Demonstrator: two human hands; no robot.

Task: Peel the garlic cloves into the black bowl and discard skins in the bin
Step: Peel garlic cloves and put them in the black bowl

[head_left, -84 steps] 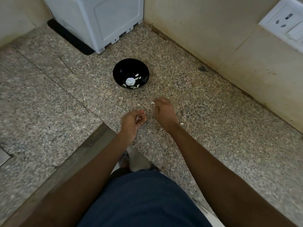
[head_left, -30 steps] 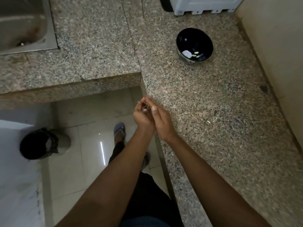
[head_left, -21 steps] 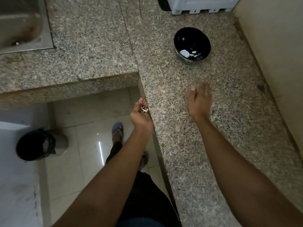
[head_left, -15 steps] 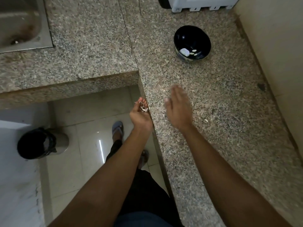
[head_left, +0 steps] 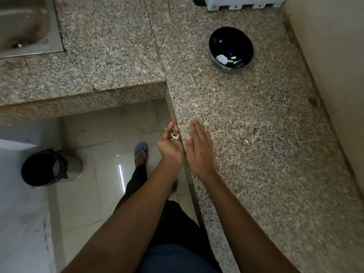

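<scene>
My left hand [head_left: 169, 148] is cupped palm up just off the counter's edge and holds a small heap of garlic skins [head_left: 173, 134]. My right hand [head_left: 199, 148] lies flat with straight fingers on the granite counter [head_left: 256, 154], right beside the left hand at the edge. The black bowl [head_left: 230, 48] stands farther back on the counter with peeled garlic cloves [head_left: 224, 59] inside. A loose bit of skin [head_left: 246, 141] lies on the counter right of my right hand. The bin [head_left: 49, 167] with a black liner stands on the floor at the left.
A steel sink [head_left: 25, 26] is set into the counter at the top left. A white appliance [head_left: 244, 1] stands at the back behind the bowl. A wall [head_left: 334, 56] runs along the right. My foot in a blue sandal [head_left: 140, 152] stands on the tiled floor.
My right hand has swept back across the counter toward the edge and now lies beside the left hand. The left hand has stayed cupped at the edge with the skins.
</scene>
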